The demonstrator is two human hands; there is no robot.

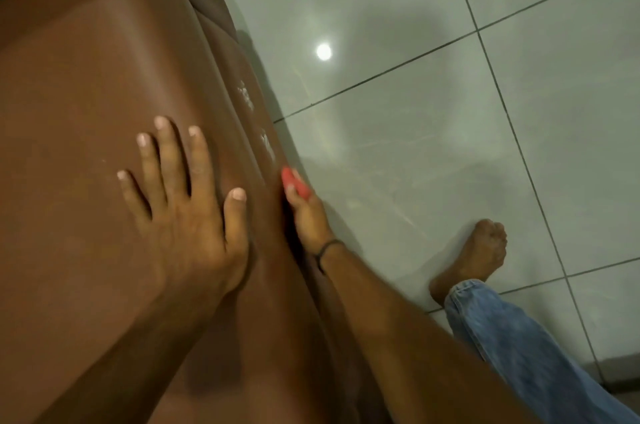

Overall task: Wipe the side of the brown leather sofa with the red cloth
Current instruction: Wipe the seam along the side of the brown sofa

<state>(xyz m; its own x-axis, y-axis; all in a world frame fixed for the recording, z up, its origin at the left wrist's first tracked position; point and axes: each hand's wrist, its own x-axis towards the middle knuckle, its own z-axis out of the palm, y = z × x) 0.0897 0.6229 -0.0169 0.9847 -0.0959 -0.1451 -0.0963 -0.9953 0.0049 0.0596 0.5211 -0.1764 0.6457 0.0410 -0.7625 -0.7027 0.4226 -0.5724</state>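
Note:
The brown leather sofa point(86, 77) fills the left half of the view, seen from above its arm. My left hand point(183, 209) lies flat on top of the arm, fingers spread, holding nothing. My right hand point(308, 215) reaches down along the sofa's outer side and grips the red cloth point(294, 181), which is pressed against the leather; only a small part of the cloth shows past my fingers. Pale scuffed patches point(246, 96) mark the side panel further up from the cloth.
A glossy grey tiled floor point(415, 112) with dark grout lines lies to the right of the sofa and reflects a ceiling light point(323, 52). My bare foot point(478, 257) and blue jeans leg point(519, 347) stand on the tiles close to the sofa's side.

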